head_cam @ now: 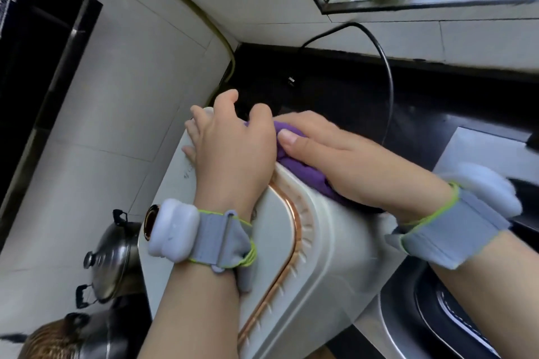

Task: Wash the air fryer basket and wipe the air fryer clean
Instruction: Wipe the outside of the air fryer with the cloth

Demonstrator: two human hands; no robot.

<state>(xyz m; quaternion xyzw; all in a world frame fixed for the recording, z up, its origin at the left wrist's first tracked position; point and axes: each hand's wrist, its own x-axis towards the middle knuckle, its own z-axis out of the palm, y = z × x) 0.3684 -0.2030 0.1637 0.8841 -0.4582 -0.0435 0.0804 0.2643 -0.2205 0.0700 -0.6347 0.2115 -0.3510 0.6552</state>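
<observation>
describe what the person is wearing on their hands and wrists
Both hands are bare, with no gloves or sleeves in view. Each wrist carries a grey fabric strap edged in lime-green cord, holding a rounded white plastic pod: left wristband, right wristband. No rings are visible.

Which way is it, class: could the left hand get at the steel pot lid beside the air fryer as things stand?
Probably yes. The left hand only rests spread on the air fryer, holding nothing, and the pot lid sits uncovered just beyond the fryer's left edge. It would have to stop steadying the fryer while the right hand presses the purple cloth.
</observation>
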